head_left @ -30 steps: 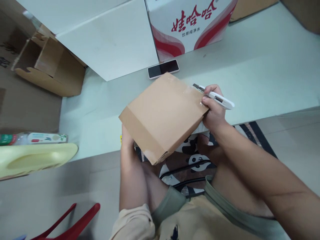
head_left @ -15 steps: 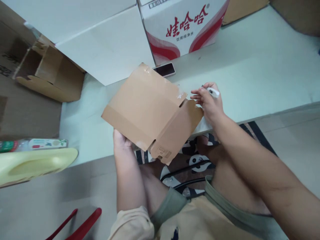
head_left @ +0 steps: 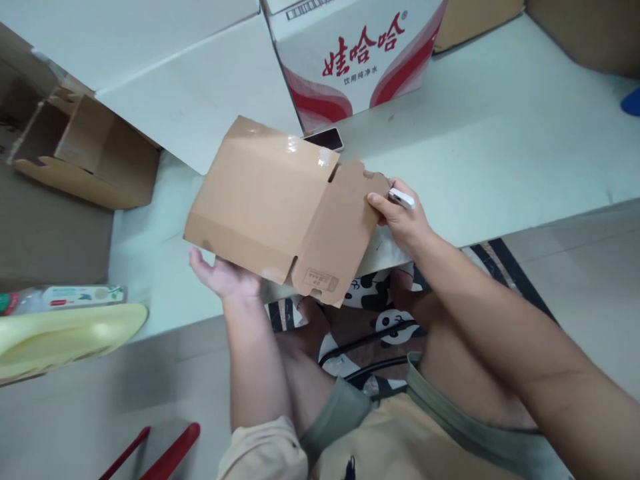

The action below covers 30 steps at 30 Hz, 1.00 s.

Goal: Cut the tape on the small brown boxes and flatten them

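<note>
A flattened brown cardboard box [head_left: 260, 193] is held up, tilted, above the pale tabletop. Shiny tape strips remain along its far edge, and printing shows on the near end of its right flap. My right hand [head_left: 403, 217] pinches that flap at its outer end, thumb on top. A small white tool [head_left: 401, 198], which looks like a box cutter, is tucked in the same hand. Under the near left edge, my left hand [head_left: 230, 277] is palm up with its thumb spread away from the cardboard. Its other fingers are partly hidden beneath the box.
Behind the cardboard lies a phone [head_left: 327, 139], before a white and red carton [head_left: 360, 67] and a large white box [head_left: 200, 87]. An open brown carton [head_left: 105, 153] stands left, near a yellow plastic piece [head_left: 75, 337]. A blue object [head_left: 631, 102] shows far right.
My right hand has closed on the flap, which it was only near before. The cardboard has shifted left and turned a little. My left thumb has come away from its edge.
</note>
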Tool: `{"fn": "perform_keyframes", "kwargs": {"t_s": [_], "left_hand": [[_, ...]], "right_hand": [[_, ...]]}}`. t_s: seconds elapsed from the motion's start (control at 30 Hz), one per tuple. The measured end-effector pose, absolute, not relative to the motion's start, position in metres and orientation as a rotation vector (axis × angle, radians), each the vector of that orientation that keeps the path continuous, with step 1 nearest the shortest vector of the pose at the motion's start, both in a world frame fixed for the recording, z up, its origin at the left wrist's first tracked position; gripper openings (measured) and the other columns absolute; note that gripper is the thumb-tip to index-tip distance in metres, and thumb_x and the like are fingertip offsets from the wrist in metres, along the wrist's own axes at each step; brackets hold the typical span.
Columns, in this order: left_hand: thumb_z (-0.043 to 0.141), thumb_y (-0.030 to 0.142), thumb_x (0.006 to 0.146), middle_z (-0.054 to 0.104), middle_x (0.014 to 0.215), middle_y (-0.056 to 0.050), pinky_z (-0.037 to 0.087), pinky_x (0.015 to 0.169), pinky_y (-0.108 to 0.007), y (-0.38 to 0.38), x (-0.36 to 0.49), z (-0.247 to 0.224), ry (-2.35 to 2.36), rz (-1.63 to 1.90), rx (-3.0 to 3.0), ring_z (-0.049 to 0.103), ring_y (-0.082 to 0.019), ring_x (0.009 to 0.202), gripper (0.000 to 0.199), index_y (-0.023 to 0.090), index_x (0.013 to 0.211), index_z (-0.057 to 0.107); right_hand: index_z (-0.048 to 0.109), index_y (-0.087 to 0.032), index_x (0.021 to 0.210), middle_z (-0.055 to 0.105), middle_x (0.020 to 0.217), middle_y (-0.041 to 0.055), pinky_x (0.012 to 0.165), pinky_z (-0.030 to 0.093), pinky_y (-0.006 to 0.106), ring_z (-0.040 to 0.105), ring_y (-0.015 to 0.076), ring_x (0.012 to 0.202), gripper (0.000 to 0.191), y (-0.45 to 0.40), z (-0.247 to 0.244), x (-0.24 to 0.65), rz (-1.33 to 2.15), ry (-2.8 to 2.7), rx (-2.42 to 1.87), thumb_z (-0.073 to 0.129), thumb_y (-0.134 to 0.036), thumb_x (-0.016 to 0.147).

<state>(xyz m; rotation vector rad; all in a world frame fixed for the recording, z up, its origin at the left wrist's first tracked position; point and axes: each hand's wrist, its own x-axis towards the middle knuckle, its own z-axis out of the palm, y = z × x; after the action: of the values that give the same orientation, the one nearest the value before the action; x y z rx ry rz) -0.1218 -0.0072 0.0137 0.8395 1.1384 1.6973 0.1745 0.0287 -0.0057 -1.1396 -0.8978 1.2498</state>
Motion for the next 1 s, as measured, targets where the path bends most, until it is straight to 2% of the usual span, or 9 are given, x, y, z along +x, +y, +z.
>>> {"fn": "perform_keyframes", "kwargs": {"t_s": [0.17,0.27,0.37,0.43,0.53,0.67,0.77,0.9,1.0], "left_hand": [[0.072,0.052,0.073,0.074,0.12,-0.008,0.056,0.104,-0.039,0.0,-0.121,0.007,1.262,1.732,0.705,0.061,-0.028,0.13,0.041,0.025,0.103,0.07],[0.07,0.051,0.076,0.073,0.119,-0.008,0.057,0.103,-0.038,0.004,-0.124,0.001,1.247,1.731,0.702,0.06,-0.027,0.131,0.036,0.024,0.098,0.068],[0.072,0.051,0.074,0.073,0.118,-0.009,0.058,0.099,-0.037,0.002,-0.122,0.001,1.231,1.693,0.666,0.062,-0.027,0.128,0.037,0.023,0.098,0.068],[0.07,0.055,0.075,0.073,0.119,-0.008,0.059,0.095,-0.035,-0.001,-0.121,0.005,1.179,1.706,0.631,0.064,-0.026,0.124,0.04,0.024,0.1,0.068],[0.054,0.071,0.079,0.072,0.118,-0.009,0.061,0.078,-0.032,-0.005,-0.124,0.012,1.034,1.697,0.584,0.07,-0.024,0.108,0.053,0.024,0.099,0.068],[0.047,0.073,0.082,0.073,0.115,-0.01,0.058,0.062,-0.029,-0.007,-0.133,0.013,0.95,1.627,0.539,0.073,-0.02,0.086,0.058,0.024,0.102,0.069],[0.047,0.07,0.083,0.074,0.113,-0.009,0.059,0.061,-0.029,-0.006,-0.134,0.012,0.929,1.619,0.526,0.074,-0.02,0.081,0.055,0.024,0.103,0.07],[0.043,0.068,0.086,0.075,0.106,-0.009,0.059,0.059,-0.027,-0.006,-0.129,0.013,0.919,1.62,0.479,0.073,-0.018,0.075,0.056,0.022,0.101,0.072],[0.042,0.067,0.087,0.076,0.1,-0.008,0.058,0.056,-0.026,-0.005,-0.126,0.016,0.921,1.63,0.435,0.07,-0.016,0.069,0.055,0.022,0.097,0.073]], "right_hand": [[0.052,-0.027,0.096,0.051,0.071,-0.0057,0.046,0.037,0.022,0.049,0.0083,0.057,0.055,0.024,0.0,0.17,1.333,-0.826,-0.996,0.079,-0.064,0.067],[0.054,-0.025,0.093,0.051,0.067,-0.0061,0.044,0.036,0.021,0.046,0.007,0.052,0.054,0.015,0.008,0.161,1.469,-0.859,-1.013,0.082,-0.061,0.064],[0.056,-0.021,0.087,0.053,0.065,-0.0048,0.037,0.026,0.02,0.042,0.0056,0.048,0.052,0.007,0.013,0.151,1.571,-0.761,-1.066,0.085,-0.053,0.057],[0.055,-0.02,0.081,0.05,0.06,-0.0056,0.035,0.018,0.019,0.035,0.0041,0.044,0.048,0.003,0.015,0.148,1.625,-0.647,-1.065,0.083,-0.049,0.055],[0.055,-0.021,0.079,0.047,0.054,-0.0071,0.032,0.012,0.02,0.024,0.0028,0.039,0.042,0.0,0.018,0.152,1.68,-0.589,-1.044,0.081,-0.048,0.059],[0.056,-0.022,0.078,0.045,0.05,-0.0099,0.03,0.019,0.018,0.024,0.0014,0.036,0.043,-0.005,0.028,0.179,1.667,-0.52,-1.03,0.086,-0.047,0.06],[0.05,-0.022,0.066,0.039,0.043,-0.0099,0.03,0.026,0.016,0.031,0.0019,0.033,0.043,-0.017,0.036,0.216,1.558,-0.34,-1.152,0.088,-0.042,0.06],[0.057,-0.024,0.059,0.053,0.049,0.0,0.028,0.023,0.018,0.042,0.003,0.034,0.024,-0.041,0.038,0.281,1.02,-0.169,-1.336,0.07,-0.028,0.079],[0.059,-0.028,0.055,0.059,0.054,-0.0002,0.028,0.024,0.019,0.046,0.0018,0.037,0.031,-0.043,0.036,0.33,0.704,-0.244,-1.342,0.058,-0.023,0.086]]}}
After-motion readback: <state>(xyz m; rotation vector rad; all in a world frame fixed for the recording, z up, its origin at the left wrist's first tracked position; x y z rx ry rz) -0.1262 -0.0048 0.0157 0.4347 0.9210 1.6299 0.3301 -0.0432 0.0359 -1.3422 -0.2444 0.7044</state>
